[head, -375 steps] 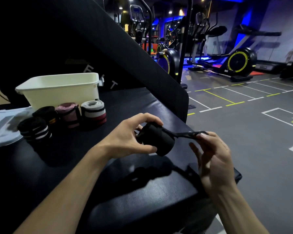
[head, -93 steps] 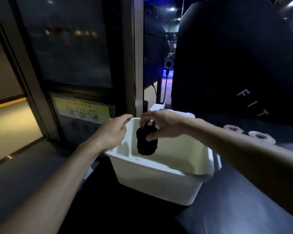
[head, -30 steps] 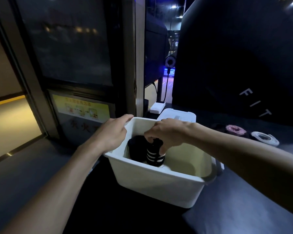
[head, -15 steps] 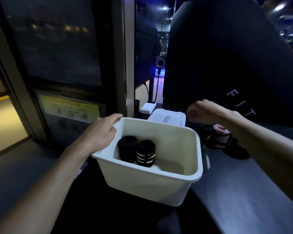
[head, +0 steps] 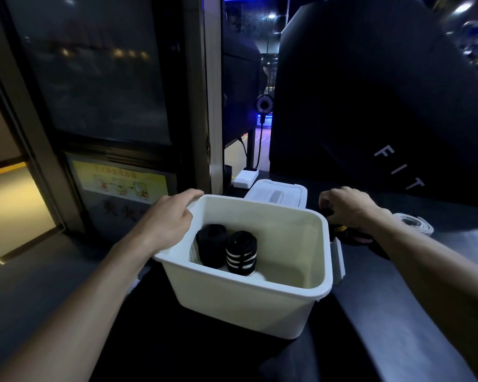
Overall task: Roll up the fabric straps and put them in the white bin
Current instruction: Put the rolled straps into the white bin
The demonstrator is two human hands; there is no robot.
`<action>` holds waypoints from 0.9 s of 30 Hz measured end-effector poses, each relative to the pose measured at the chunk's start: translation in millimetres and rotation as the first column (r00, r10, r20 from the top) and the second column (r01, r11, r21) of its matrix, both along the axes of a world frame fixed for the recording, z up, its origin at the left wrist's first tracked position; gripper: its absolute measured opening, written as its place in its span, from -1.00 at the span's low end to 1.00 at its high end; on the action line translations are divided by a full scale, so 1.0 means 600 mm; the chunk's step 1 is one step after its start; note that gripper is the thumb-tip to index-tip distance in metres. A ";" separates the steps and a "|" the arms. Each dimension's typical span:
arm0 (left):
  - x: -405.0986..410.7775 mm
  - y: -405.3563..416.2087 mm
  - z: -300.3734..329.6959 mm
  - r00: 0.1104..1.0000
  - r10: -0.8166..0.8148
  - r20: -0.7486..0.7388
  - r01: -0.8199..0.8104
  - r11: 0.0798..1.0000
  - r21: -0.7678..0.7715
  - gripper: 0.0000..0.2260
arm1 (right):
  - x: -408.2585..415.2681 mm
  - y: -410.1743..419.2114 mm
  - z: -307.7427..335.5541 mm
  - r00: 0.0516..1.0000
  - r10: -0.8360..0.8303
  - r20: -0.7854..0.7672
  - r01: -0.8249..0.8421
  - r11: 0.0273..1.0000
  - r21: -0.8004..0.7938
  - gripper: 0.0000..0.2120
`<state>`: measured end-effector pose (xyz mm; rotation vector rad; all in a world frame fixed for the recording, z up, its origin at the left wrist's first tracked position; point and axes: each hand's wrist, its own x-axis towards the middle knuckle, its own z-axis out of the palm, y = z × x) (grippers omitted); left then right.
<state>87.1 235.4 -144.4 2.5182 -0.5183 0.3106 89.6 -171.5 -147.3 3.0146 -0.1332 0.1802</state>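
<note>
The white bin (head: 260, 299) stands on the black padded bench. Inside it, at its left end, a plain black rolled strap (head: 211, 248) and a black roll with white stripes (head: 241, 255) stand upright side by side. My left hand (head: 169, 219) grips the bin's left rim. My right hand (head: 349, 208) is down to the right of the bin, its fingers curled over a dark rolled strap (head: 342, 231) that it mostly hides. A white-grey rolled strap (head: 413, 223) lies just right of that hand.
A white lid (head: 276, 193) lies behind the bin, with a small white box (head: 246, 177) beyond it. A tall black pad lettered FIT (head: 370, 106) rises at the back right. A glass door (head: 94, 78) fills the left. The bench surface (head: 398, 312) stretches right.
My right hand set the striped roll in the bin beside the black one, drew out to the right, and has now dropped onto the rolls beside the bin. My left hand kept hold of the rim.
</note>
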 end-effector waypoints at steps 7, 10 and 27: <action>-0.006 -0.002 0.003 1.000 0.006 -0.010 -0.005 1.000 0.015 -0.50 | -0.052 0.069 0.112 0.917 0.134 0.376 -0.249 0.928 0.276 -0.78; -0.005 0.002 0.002 1.000 0.003 -0.015 -0.003 1.000 0.013 -0.51 | -0.095 0.131 0.198 0.828 0.283 0.484 -0.465 0.829 0.311 -0.79; -0.003 0.001 0.002 1.000 -0.016 -0.012 0.016 0.999 -0.031 -0.52 | -0.097 0.238 0.048 0.870 0.457 -0.186 -0.430 0.887 0.170 -0.79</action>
